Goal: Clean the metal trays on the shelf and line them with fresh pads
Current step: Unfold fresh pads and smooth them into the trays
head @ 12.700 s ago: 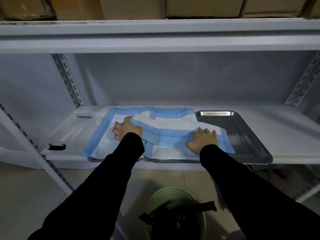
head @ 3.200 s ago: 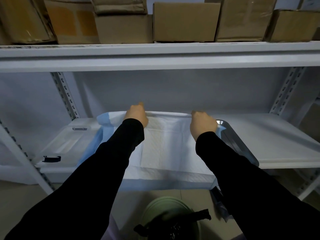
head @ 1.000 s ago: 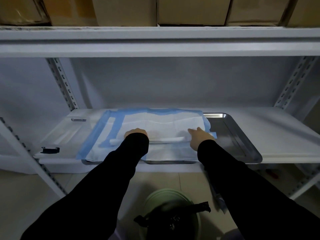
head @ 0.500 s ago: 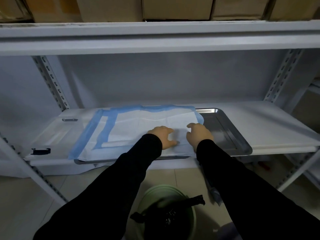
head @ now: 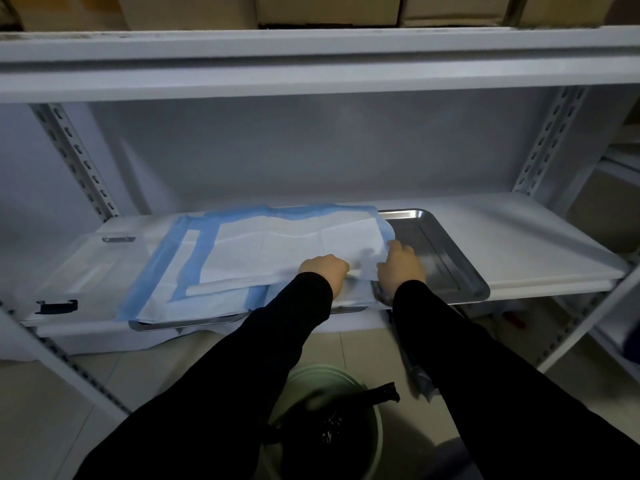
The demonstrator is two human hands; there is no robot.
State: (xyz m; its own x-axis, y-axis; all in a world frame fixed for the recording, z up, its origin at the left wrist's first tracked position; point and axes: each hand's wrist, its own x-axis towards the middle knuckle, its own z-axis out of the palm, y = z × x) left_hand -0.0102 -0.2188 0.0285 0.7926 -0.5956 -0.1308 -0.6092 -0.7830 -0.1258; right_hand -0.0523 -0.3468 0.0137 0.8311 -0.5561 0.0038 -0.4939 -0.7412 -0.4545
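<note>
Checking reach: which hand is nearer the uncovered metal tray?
Right. The right hand overlaps the tray at its left edge; the left hand is farther left, on the pad.

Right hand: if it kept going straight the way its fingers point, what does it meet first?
The right hand touches the pad at its right edge; past that, probably the far rim of the bare tray, though depth is unclear.

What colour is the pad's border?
The pad has a blue border; head view shows it best.
</note>
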